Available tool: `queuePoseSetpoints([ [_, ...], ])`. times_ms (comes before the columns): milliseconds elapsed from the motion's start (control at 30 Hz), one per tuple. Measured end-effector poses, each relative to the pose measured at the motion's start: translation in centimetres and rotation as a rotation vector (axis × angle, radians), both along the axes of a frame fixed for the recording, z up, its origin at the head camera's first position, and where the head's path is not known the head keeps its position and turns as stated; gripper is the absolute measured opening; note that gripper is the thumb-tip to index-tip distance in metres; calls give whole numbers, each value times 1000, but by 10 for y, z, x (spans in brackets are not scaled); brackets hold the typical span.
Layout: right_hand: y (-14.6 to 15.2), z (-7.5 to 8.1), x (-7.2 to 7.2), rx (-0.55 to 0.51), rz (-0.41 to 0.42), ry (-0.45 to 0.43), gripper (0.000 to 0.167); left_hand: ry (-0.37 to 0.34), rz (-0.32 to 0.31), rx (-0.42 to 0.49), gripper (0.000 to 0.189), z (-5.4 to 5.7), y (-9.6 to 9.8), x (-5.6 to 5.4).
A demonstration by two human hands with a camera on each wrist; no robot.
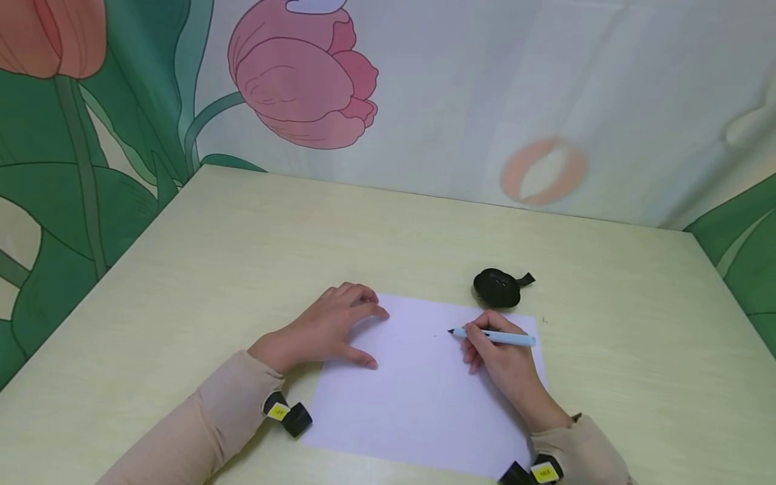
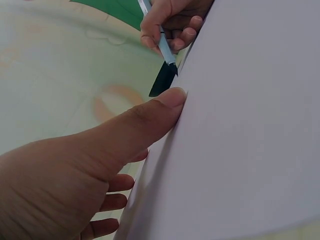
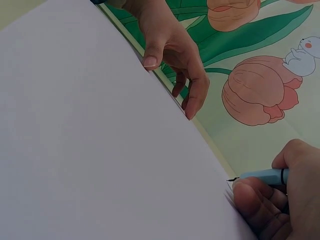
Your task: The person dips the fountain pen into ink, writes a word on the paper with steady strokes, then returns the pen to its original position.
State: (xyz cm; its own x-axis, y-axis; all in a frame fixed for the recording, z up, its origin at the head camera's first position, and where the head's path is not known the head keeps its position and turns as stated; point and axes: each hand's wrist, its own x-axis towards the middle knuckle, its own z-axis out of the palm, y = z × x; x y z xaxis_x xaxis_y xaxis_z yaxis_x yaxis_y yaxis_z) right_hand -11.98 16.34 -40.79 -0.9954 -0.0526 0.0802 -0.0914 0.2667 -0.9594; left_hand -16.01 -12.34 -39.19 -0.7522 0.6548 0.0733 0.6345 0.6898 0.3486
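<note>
A white sheet of paper (image 1: 412, 411) lies on the table. Spread over its left edge, my left hand (image 1: 330, 327) touches the sheet with thumb and fingertips. Between thumb and fingers, my right hand (image 1: 506, 360) pinches a light blue pen (image 1: 506, 337) above the upper right part of the sheet. The pen's dark pointed tip (image 3: 233, 179) faces left, close to the paper; whether it touches is unclear. A tiny dark dash (image 1: 434, 335) shows on the paper just left of the tip. In the left wrist view the thumb (image 2: 172, 97) lies against the sheet.
Just beyond the paper's top right edge sits a rounded black object (image 1: 497, 288) with a short tab; its kind is unclear. The pale wooden table (image 1: 200, 269) ends at a flower-printed curtain (image 1: 448, 101). Both wrists wear small black cameras (image 1: 297, 419).
</note>
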Motion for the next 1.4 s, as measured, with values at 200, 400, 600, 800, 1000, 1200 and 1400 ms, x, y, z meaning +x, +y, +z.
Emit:
queuePoseSetpoints([
  [200,0,0,0,14,-3,-14,15,6,-6,1,65,0,0,-1],
  [400,0,-1,0,11,-4,-25,14,4,-6,2,65,0,0,0],
  [600,0,0,1,10,0,-32,14,-11,2,1,66,0,0,0],
  [800,0,0,1,11,7,-34,14,-18,4,1,66,1,0,0],
  [1000,0,1,2,14,12,-37,15,-20,2,2,66,1,0,0],
  [1200,-1,3,3,33,15,-34,16,-13,2,2,66,-1,0,-1],
  [1400,-1,2,3,42,30,-25,16,-8,3,8,65,-1,0,-1],
])
